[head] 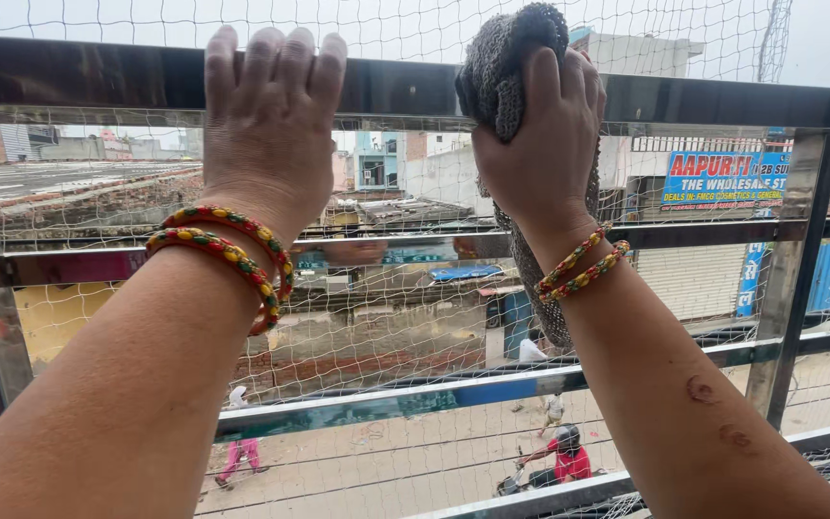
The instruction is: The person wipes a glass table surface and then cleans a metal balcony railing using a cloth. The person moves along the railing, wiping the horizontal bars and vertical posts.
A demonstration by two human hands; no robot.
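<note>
My left hand (266, 120) rests on the dark top rail (79, 75) of a steel balcony railing, fingers hooked over its far edge, with nothing in it. My right hand (540, 135) grips a grey knitted cloth (506, 67) and presses it against the same rail further right. The cloth bunches over the rail top, and a strip of it hangs down behind my wrist. Red, yellow and green bangles circle both wrists.
Horizontal steel bars (386, 399) and a steel post (794, 279) form the railing, with netting (386, 317) stretched behind and above. Far below lies a street with a motorbike rider (564, 457) in red, a walker in pink (239, 452), shuttered shops and a blue signboard (725, 178).
</note>
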